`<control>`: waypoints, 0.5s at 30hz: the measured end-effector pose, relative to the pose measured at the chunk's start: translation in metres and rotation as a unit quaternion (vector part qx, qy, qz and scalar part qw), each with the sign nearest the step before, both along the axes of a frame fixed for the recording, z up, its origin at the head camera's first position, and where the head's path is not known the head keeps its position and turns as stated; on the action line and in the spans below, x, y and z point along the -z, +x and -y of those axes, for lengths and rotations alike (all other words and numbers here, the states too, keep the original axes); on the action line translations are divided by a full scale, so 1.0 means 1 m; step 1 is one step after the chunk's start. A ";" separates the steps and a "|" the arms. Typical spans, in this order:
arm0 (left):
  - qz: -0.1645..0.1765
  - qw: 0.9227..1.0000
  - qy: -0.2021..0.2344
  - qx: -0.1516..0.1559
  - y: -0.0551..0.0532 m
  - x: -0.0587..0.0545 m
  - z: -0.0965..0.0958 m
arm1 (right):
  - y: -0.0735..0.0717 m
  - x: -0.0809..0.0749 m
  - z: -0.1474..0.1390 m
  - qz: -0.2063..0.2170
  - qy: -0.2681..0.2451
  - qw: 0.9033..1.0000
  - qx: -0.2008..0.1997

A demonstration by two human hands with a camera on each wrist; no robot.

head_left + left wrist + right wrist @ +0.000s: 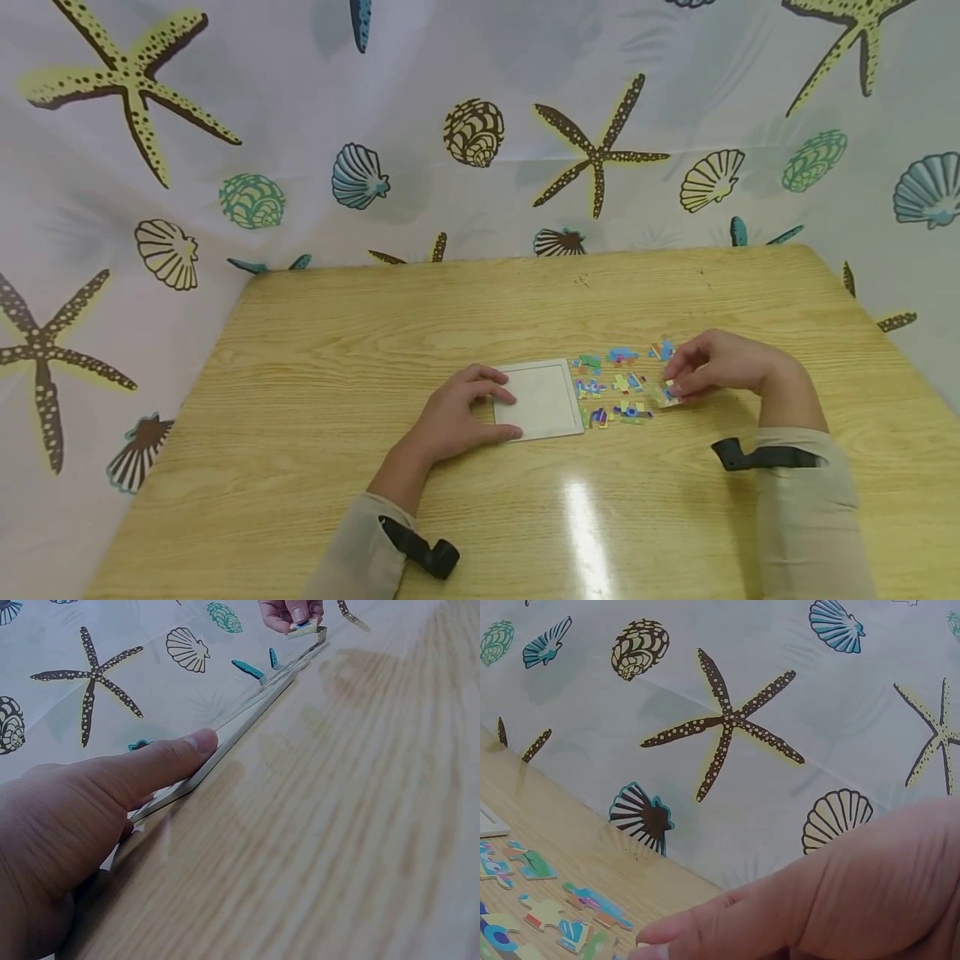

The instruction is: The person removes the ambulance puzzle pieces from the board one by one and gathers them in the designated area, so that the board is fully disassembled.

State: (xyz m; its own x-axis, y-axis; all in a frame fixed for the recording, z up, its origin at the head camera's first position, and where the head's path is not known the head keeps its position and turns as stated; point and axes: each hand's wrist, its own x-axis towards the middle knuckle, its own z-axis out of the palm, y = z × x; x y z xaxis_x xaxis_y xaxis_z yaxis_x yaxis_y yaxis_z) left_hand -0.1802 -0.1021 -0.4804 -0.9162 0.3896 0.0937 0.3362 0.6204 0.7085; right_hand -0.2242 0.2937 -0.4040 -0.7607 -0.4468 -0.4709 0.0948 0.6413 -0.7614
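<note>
A white puzzle tray [536,400] with a thin raised border lies flat on the table. My left hand [461,412] grips its left side, the thumb [176,757] along the near corner and the fingers over the far part of that side. To the right of the tray lie loose jigsaw pieces [622,383] in rough rows, printed in blue, green, yellow and purple. Beyond them my right hand [716,367] pinches a yellowish puzzle piece [667,392] with a blue spot between thumb and fingers. In the right wrist view that piece is mostly hidden below the hand.
The wooden table [337,333] reaches back to a white curtain [420,75] printed with starfish and shells. Several puzzle pieces [532,862] lie close together beside the right hand. A black camera mount sits on each sleeve [802,500].
</note>
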 end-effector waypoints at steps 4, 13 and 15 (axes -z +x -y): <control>0.000 1.000 -0.002 -0.005 0.001 -0.001 0.002 | 0.000 -0.001 0.003 0.018 0.027 0.999 0.005; 0.029 0.999 0.031 -0.027 0.005 0.001 0.003 | 0.005 -0.004 0.012 0.010 0.105 0.994 0.023; 0.034 0.998 0.047 -0.031 0.005 0.002 0.003 | 0.005 -0.004 0.013 -0.005 0.094 0.995 0.015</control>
State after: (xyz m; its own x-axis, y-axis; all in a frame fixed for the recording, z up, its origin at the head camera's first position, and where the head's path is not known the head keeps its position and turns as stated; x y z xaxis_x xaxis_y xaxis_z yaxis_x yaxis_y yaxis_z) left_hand -0.1756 -0.1053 -0.4819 -0.9439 0.3241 0.0628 0.2475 0.5690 0.7842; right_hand -0.2188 0.2806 -0.3999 -0.7774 -0.3285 -0.5364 0.1092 0.7694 -0.6294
